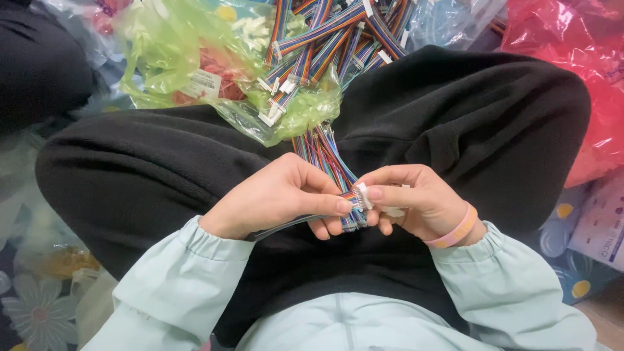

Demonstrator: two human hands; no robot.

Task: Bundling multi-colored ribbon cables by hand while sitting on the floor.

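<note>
Black-trousered lap (162, 169) fills most of the view; person seated cross-legged, pale mint sleeves (175, 286) at bottom edge.

Red plastic bag (578, 78) at upper right, partly behind the right knee. Green-tinted clear bag (195, 58) at upper centre-left, spilling a pile of rainbow ribbon cables (331, 39) with white connector ends.

A bundle of the same rainbow cables (322, 153) runs from the bag's mouth down between the knees to the hands.

Left hand (279, 198): fingers curled, thumb and forefinger pressed together, pinching a rainbow ribbon cable (350, 196) near its end; grey wires trail from under the palm toward the left wrist.

Right hand (416, 201): fingers curled, thumb and forefinger pinching the white connector (363, 195) at that cable's end. Hands nearly touching over the lap. Pink wristband (458, 227) on the right wrist.
</note>
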